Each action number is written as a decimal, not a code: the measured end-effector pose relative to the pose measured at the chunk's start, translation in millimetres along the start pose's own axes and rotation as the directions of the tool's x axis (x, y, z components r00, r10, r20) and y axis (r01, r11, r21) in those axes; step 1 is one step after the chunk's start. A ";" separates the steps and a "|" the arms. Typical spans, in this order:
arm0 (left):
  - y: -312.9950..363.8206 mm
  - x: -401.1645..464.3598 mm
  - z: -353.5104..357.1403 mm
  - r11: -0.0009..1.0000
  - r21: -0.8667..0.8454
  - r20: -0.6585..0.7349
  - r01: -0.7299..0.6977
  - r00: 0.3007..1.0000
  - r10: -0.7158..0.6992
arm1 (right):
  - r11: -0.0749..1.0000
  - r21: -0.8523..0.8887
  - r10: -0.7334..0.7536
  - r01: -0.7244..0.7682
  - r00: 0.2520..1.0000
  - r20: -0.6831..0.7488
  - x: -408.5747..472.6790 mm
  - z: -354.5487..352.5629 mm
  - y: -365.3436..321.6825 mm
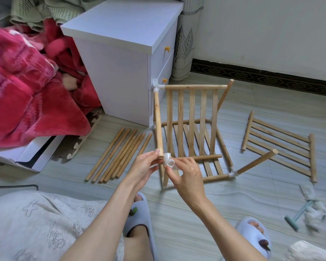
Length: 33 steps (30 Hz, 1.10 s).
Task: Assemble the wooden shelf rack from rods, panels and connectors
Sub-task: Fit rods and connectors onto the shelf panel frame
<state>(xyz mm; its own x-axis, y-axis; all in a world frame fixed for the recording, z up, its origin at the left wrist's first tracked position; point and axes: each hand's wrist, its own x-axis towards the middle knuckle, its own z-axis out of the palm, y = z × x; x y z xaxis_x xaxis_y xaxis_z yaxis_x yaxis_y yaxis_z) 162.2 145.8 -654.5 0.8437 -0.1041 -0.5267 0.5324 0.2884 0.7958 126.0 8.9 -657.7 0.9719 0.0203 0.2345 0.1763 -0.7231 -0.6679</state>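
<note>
clearly risky: left hand [146, 164] grips the upright rod [158, 123] end, right hand [184, 172] pinches the white connector [168, 160] beside it; a skewed push could jam it or topple the half-built rack [192, 129] on the floor.

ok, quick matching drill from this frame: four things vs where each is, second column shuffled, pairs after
Things:
1. white connector
2. loose rods
3. spare panel
4. nightstand

Places:
A. flat on the floor, right of the rack
B. pinched in the right hand, at the tip of the rod the left hand holds
C. behind the rack, beside the red blanket
D. in a row on the floor, left of the rack

Pairs: 1-B, 2-D, 3-A, 4-C
</note>
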 end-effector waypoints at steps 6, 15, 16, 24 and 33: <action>1.0 -0.7 2.9 0.996 -0.085 -0.005 0.009 1.000 -0.010 | 0.999 0.022 -0.037 0.037 0.999 0.006 -2.7 -1.6 1.8; -0.3 1.9 8.4 0.989 -0.130 0.004 0.068 0.998 -0.068 | 0.996 0.053 -0.070 0.072 0.997 -0.036 -7.3 5.2 5.1; -0.5 2.5 7.7 0.989 -0.124 0.008 0.081 0.997 -0.080 | 0.995 0.072 -0.062 0.065 0.997 -0.043 -8.3 6.2 5.3; -1.9 2.2 9.5 0.970 -0.124 0.029 0.207 0.978 -0.205 | 0.996 0.057 -0.060 0.063 0.997 -0.048 -8.6 9.1 6.2; 19.6 26.3 16.6 0.996 -0.004 -0.051 0.087 0.995 -0.087 | 0.985 -0.033 -0.171 0.170 0.985 -0.024 -3.7 13.5 13.8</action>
<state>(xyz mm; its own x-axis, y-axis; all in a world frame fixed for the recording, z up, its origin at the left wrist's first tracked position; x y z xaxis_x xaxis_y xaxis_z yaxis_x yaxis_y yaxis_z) 196.0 132.9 -647.7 0.7897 -0.0799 -0.6083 0.6032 0.2822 0.7460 127.0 8.2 -677.2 0.9233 0.1271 0.3625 0.3340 -0.7317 -0.5942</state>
